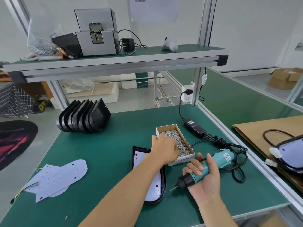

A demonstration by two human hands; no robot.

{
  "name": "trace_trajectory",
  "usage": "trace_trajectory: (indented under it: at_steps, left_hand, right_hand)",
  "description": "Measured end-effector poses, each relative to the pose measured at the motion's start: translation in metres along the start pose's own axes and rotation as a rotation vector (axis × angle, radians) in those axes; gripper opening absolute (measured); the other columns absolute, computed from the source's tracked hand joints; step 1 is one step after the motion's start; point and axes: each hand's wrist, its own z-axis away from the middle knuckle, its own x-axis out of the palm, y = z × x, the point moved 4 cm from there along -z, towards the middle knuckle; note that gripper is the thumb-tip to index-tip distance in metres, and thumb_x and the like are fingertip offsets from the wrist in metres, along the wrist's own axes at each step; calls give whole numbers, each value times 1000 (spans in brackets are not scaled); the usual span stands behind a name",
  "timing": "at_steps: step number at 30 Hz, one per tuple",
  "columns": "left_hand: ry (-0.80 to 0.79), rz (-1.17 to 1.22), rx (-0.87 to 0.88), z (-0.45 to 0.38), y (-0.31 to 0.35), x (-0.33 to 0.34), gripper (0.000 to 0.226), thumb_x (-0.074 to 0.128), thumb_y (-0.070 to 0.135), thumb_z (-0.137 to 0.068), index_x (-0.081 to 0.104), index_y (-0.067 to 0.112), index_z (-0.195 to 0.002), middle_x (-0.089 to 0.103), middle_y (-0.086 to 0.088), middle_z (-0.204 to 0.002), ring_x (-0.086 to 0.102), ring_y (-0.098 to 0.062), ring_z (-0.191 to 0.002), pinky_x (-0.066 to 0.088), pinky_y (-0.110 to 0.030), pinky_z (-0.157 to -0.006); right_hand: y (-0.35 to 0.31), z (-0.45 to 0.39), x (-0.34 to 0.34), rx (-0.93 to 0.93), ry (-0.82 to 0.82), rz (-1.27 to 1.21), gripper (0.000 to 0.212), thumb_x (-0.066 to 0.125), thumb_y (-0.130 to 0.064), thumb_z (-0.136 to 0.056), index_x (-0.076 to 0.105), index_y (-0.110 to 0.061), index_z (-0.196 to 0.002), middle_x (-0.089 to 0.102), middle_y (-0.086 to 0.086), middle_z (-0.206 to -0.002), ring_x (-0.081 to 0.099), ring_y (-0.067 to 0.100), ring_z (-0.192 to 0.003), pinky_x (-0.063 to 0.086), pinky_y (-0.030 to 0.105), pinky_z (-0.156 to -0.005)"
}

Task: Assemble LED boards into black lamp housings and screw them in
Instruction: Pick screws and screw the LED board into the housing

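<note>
A black lamp housing (162,181) with a white LED board (139,159) inside lies on the green table, partly hidden under my left forearm. My left hand (164,147) reaches into a cardboard box (165,127) full of small silver screws (182,145); its fingertips are buried among them and hidden. My right hand (205,176) grips a teal electric screwdriver (213,164), bit pointing down-left beside the housing. A stack of empty black housings (83,117) stands at the back left. Loose LED boards (57,177) with wires lie at the front left.
The screwdriver's coiled cable (229,145) and power adapter (194,127) lie right of the box, plugged into a socket (186,94). A shelf (114,63) overhead carries a grey machine (96,33). Brown paper and a bag (288,153) sit on the right bench.
</note>
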Motion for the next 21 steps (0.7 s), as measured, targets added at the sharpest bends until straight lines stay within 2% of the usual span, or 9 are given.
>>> trace_trajectory:
  at_steps: [3, 5, 7, 9, 11, 15, 18, 21]
  left_hand:
    - [194, 409, -9, 26, -10, -15, 14, 54, 16, -94, 60, 14, -81, 63, 3, -85, 50, -24, -96, 40, -39, -88]
    - [249, 707, -54, 54, -21, -25, 21, 55, 15, -99, 56, 9, -79, 54, 4, -72, 47, -14, -77, 41, -28, -71]
    - [292, 927, -112, 89, -31, -33, 28, 56, 25, -101, 52, 10, -76, 46, 6, -63, 36, -8, -61, 33, -18, -56]
    - [342, 1035, -157, 128, -41, -38, 33, 55, 39, -97, 52, 18, -71, 48, 12, -61, 36, -8, -57, 34, -14, -52]
    - [365, 1101, -182, 158, -45, -39, 30, 56, 45, -92, 58, 24, -71, 58, 11, -66, 48, -7, -60, 39, -12, -57]
    - [344, 1205, -238, 187, -47, -31, 21, 64, 37, -91, 65, 25, -74, 66, 4, -71, 58, -11, -62, 45, -21, -58]
    - [316, 1315, -238, 192, -45, -24, 16, 67, 28, -89, 66, 19, -76, 67, -5, -75, 60, -18, -63, 49, -28, -57]
    - [270, 1447, -243, 195, -40, -18, 13, 71, 23, -85, 66, 12, -79, 68, -11, -77, 60, -20, -64, 50, -28, -56]
  right_hand:
    - [-1, -1, 1, -26, -1, 27, 21, 64, -40, -95, 65, -20, -90, 37, -12, -57, 37, 2, -43, 41, 19, -52]
    - [-1, -2, 1, -35, 7, 25, 20, 64, -40, -96, 65, -21, -90, 37, -12, -58, 37, 2, -44, 41, 19, -51]
    - [-1, -3, 0, -48, 17, 5, 20, 65, -41, -97, 65, -22, -92, 37, -12, -61, 37, 2, -46, 42, 19, -52]
    - [-1, -3, -1, -60, 32, 0, 21, 66, -44, -97, 66, -23, -94, 38, -12, -65, 39, 2, -48, 44, 19, -55]
    - [-1, -2, -1, -83, 50, 11, 22, 67, -46, -96, 64, -24, -96, 41, -12, -68, 42, 2, -52, 45, 19, -59]
    - [-1, 9, 6, -151, 117, 41, 26, 71, -47, -92, 60, -25, -100, 46, -11, -71, 51, 3, -59, 49, 20, -65]
    - [-6, 19, 30, -207, 69, -2, 29, 73, -48, -91, 60, -24, -98, 50, -9, -75, 58, 7, -69, 52, 21, -69]
    - [-5, 31, 66, -193, 11, -52, 27, 74, -46, -92, 60, -22, -94, 49, -9, -72, 57, 5, -64, 53, 21, -67]
